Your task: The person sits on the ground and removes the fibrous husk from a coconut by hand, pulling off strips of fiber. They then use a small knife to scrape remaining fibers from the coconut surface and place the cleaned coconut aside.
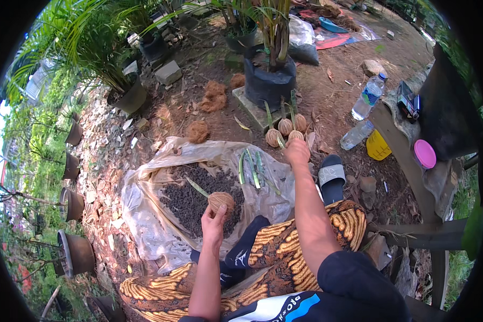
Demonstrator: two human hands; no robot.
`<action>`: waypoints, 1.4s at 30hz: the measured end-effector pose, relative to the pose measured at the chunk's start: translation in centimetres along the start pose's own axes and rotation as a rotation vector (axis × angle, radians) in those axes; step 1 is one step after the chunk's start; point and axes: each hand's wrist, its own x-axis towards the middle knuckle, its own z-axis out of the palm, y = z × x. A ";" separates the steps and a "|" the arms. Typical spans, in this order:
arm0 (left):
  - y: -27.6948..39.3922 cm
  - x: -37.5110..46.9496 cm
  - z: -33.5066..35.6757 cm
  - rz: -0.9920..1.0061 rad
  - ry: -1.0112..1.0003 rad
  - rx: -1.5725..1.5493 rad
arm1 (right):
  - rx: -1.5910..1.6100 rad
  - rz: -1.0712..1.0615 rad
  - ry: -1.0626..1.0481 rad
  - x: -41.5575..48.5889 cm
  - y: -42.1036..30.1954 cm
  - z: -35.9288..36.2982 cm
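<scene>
My left hand grips a twine-wrapped coconut-fibre ball, thumb on its near side. A striped leaf cutting sticks out of that ball to the upper left. Below it, dark granular potting mix lies on a crumpled clear plastic sheet. Reaching forward, my right hand is against another wrapped fibre ball; a short leaf piece shows at its fingers. Its fingertips are hidden, so its grip is unclear. Beside it stand more balls with upright leaves, including one at the left.
Loose leaf cuttings lie on the sheet's right side. Fibre clumps rest on the soil. A black planter bag stands on a concrete slab. Two plastic bottles, a yellow container and a sandal are at the right.
</scene>
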 end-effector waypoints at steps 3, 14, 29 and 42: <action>0.8 1.1 1.1 0.025 0.041 0.044 | -0.033 -0.040 -0.438 -0.3 -0.9 0.2; 1.8 6.0 8.2 0.116 -0.108 0.109 | 0.215 -0.151 0.420 -1.2 -5.0 -9.9; -1.1 13.7 10.5 0.198 -0.227 0.723 | 0.139 -0.055 -0.700 1.8 -3.0 -6.6; -10.4 22.8 21.0 0.266 -0.383 1.048 | 0.129 0.124 -0.450 3.9 1.4 -3.7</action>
